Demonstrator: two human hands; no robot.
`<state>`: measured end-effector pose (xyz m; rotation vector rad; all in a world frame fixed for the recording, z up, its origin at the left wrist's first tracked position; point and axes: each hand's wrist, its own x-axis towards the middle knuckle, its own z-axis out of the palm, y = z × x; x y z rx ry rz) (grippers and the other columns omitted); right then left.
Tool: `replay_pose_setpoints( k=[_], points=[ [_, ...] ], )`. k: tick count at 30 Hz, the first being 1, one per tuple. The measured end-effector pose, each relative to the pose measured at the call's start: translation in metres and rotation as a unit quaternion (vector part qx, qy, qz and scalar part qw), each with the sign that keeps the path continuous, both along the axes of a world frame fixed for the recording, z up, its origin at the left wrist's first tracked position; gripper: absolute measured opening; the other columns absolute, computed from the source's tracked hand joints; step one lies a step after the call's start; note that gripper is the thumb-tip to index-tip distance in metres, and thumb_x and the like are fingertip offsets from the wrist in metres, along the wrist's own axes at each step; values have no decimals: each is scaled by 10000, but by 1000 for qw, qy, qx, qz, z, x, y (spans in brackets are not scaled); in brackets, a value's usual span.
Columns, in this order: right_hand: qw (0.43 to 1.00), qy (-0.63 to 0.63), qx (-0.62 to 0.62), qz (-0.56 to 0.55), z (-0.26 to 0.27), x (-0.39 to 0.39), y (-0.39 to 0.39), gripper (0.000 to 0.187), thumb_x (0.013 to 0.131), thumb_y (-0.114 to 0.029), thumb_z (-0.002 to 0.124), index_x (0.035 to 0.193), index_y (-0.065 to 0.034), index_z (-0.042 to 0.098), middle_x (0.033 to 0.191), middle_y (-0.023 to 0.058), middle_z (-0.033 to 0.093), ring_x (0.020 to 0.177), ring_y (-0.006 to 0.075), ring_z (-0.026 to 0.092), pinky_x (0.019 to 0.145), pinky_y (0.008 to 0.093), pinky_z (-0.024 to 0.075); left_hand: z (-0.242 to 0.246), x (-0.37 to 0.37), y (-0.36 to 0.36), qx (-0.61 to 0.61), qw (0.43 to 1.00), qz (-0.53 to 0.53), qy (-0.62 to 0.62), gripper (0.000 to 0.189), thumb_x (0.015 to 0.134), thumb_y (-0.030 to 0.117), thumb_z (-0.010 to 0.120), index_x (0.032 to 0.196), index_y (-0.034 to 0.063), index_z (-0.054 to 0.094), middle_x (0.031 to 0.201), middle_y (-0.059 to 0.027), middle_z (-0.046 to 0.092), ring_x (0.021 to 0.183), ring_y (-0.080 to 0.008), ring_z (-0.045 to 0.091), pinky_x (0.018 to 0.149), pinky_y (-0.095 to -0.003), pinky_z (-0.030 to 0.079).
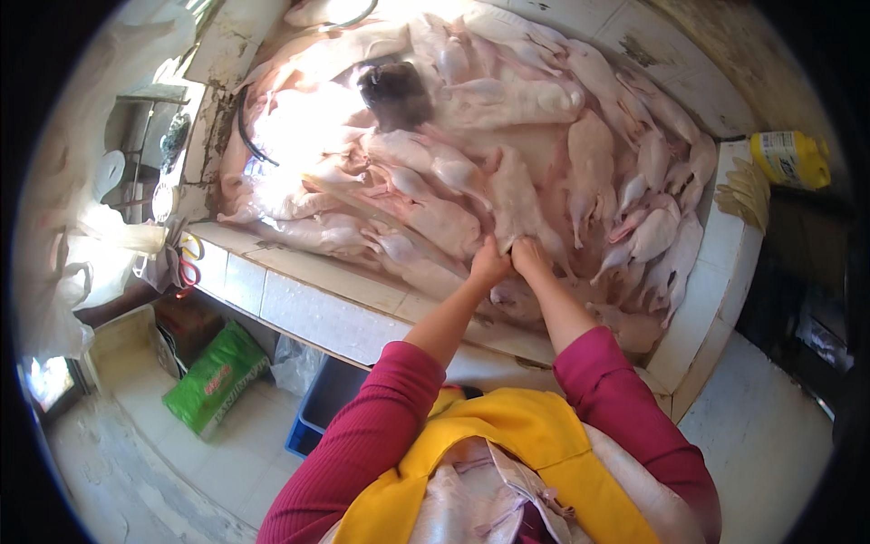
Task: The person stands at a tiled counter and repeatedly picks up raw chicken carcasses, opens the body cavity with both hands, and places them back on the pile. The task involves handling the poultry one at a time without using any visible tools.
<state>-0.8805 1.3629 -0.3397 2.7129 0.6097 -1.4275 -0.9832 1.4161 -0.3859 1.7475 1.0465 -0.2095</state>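
Note:
Both hands are at the near end of a pale plucked poultry carcass, which lies breadthwise-on to me in a tiled basin. My left hand grips its left side, and my right hand grips close beside it. The fingers are partly hidden against the skin. Many more plucked carcasses surround it in shallow cloudy water, among them one to its right and another to its left. A long pale stick or tube slants across the carcasses toward my left forearm.
A dark block sits among the carcasses, near a black hose. On the right rim lie a rubber glove and a yellow bottle. Red-handled scissors hang at left. Below are a green sack and a blue crate.

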Motion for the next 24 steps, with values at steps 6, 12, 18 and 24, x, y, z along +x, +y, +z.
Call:
replay_pose_setpoints(
  k=[6, 12, 18, 24],
  points=[
    [1000, 1, -27, -4, -11, -2, 4, 340, 879, -180, 443, 1122, -31, 629, 1208, 169, 583, 1143, 335, 542, 936, 479, 433, -17, -6, 1, -18, 994, -98, 35, 413, 786, 242, 572, 1081, -30, 472, 989, -292, 601, 975, -443, 561, 842, -474, 443],
    [955, -14, -96, 280, -46, -6, -4, 449, 798, -259, 617, 1213, -92, 581, 1277, 156, 538, 1166, 274, 537, 905, 397, 477, -21, -17, -6, -31, 995, -94, -20, 376, 774, 224, 588, 1037, -28, 496, 986, -296, 599, 973, -448, 559, 844, -484, 442],
    [981, -37, -142, 127, -36, -4, 1, 335, 871, -214, 486, 1155, -106, 626, 1225, 118, 583, 1120, 277, 568, 913, 441, 447, 7, -10, -5, -4, 997, -72, -5, 385, 769, 182, 600, 1076, -26, 494, 997, -281, 606, 978, -440, 562, 837, -478, 449],
    [973, -62, -138, 175, -72, 12, -20, 315, 799, -215, 569, 1080, -109, 661, 1174, 105, 613, 1070, 257, 597, 877, 406, 471, 52, -3, 2, -19, 996, -77, -51, 445, 770, 221, 672, 1109, -11, 500, 1004, -255, 620, 978, -418, 578, 818, -456, 464]
  ],
)
